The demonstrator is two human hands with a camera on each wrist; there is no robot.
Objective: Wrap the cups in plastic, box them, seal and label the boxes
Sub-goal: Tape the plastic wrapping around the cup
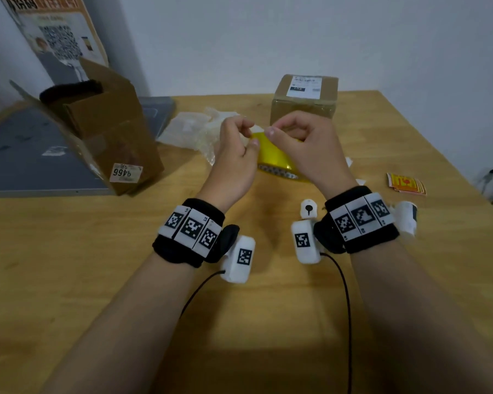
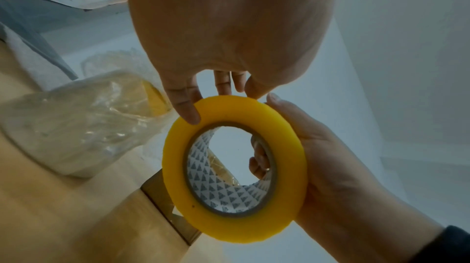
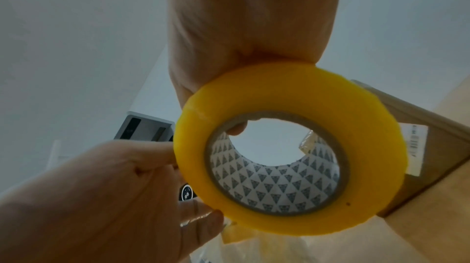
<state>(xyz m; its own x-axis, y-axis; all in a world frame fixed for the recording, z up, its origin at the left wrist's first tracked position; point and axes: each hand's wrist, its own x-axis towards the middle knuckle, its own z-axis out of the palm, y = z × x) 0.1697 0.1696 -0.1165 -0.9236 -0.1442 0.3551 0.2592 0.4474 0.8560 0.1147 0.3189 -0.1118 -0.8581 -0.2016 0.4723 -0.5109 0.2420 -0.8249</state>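
Against a pale wall, above a light wooden table (image 1: 268,322), a yellow roll of clear packing tape (image 2: 235,168) with a triangle-printed cardboard core is held up between both hands. The right hand (image 1: 310,146) grasps it, fingers hooked through the core, likely to steady it; the left hand (image 1: 235,149) pinches at the rim, apparently picking for the tape's free end. Its ring axis runs roughly left to right, open faces toward each wrist. Behind stands a sealed, labelled brown cardboard box (image 1: 305,95); crumpled clear plastic wrap (image 1: 194,129) lies left
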